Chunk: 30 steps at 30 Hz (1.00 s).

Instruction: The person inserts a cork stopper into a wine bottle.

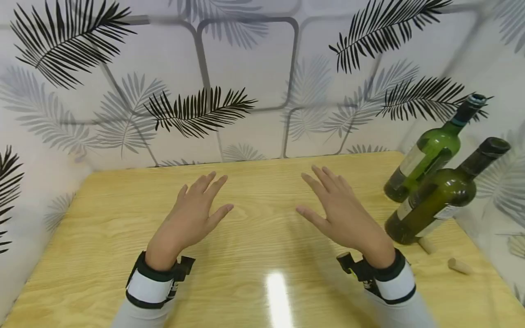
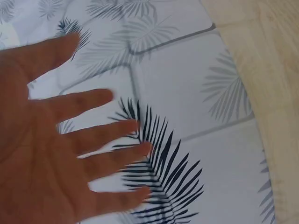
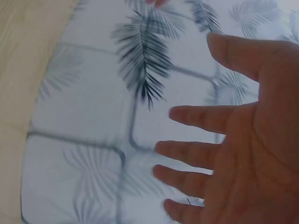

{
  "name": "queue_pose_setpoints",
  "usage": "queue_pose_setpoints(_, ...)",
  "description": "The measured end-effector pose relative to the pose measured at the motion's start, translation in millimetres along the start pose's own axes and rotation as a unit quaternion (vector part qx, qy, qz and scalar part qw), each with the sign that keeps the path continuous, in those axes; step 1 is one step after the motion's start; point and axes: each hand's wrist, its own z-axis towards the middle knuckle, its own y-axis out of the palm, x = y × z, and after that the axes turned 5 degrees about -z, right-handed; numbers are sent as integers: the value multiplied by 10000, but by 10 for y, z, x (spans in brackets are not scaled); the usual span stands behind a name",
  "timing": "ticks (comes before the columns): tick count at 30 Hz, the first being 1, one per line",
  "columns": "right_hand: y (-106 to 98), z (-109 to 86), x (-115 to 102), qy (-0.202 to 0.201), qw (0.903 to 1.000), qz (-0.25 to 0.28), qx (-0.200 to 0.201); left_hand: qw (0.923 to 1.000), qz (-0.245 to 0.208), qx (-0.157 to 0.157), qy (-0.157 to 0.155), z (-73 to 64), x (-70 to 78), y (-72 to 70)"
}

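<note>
My left hand [image 1: 190,214] hovers over the left middle of the wooden table [image 1: 254,237], fingers spread and holding nothing. Its palm and separated fingers fill the left side of the left wrist view. Opposite it, my right hand [image 1: 342,212] is also spread and bare over the right middle of the table. In the right wrist view its palm and fingers show at the right. Nearest to the right hand are two wine bottles: a dark olive one [image 1: 440,196] in front and a green one [image 1: 426,157] behind it.
A cork [image 1: 459,266] lies near the table's right edge, and another cork [image 1: 426,245] sits by the foot of the olive bottle. Behind the table hangs a white leaf-patterned cloth [image 1: 250,64]. Each wrist wears a strapped camera, the left one [image 1: 184,268] facing inward.
</note>
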Motion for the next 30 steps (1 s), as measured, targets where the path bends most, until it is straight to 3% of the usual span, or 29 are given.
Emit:
queue_pose_setpoints(2, -132, -156, 117, -83, 9969, 1, 786, 9983, -330, 302, 375, 70, 44, 110)
queue_pose_setpoints(4, -273, -312, 235, -186, 9841, 26, 1766, 9935, -704, 474, 762, 165, 97, 252)
queue_pose_setpoints(6, -411, -471, 353, -205, 9615, 56, 2741, 9875, -1106, 418, 1045, 282, 176, 420)
queue_pose_setpoints(8, -544, -624, 453, 20, 9359, 159, 3519, 9823, -1411, 207, 1215, 416, 296, 588)
queue_pose_setpoints(12, -771, -888, 663, 810, 8915, 392, 4440, 9687, -1992, -343, 1438, 760, 642, 943)
queue_pose_setpoints(14, -850, -1009, 799, 1255, 8850, 463, 4460, 9588, -2317, -623, 1519, 957, 859, 1170)
queue_pose_setpoints(17, -930, -1229, 1028, 1916, 8967, 634, 3940, 9407, -2802, -1066, 1587, 1219, 1256, 1572)
queue_pose_setpoints(20, -853, -1161, 1210, 2463, 9144, 944, 3069, 9324, -3016, -1394, 1424, 1407, 1420, 1807)
queue_pose_setpoints(24, -785, -1084, 1365, 2936, 9186, 1194, 2362, 9224, -3151, -1754, 1381, 1565, 1608, 2041)
queue_pose_setpoints(27, -723, -1016, 1378, 3151, 9046, 1207, 2605, 9157, -3259, -1895, 1394, 1615, 1682, 2167)
queue_pose_setpoints(30, -624, -922, 1325, 3323, 8790, 973, 3278, 9130, -3337, -1960, 1290, 1622, 1711, 2237)
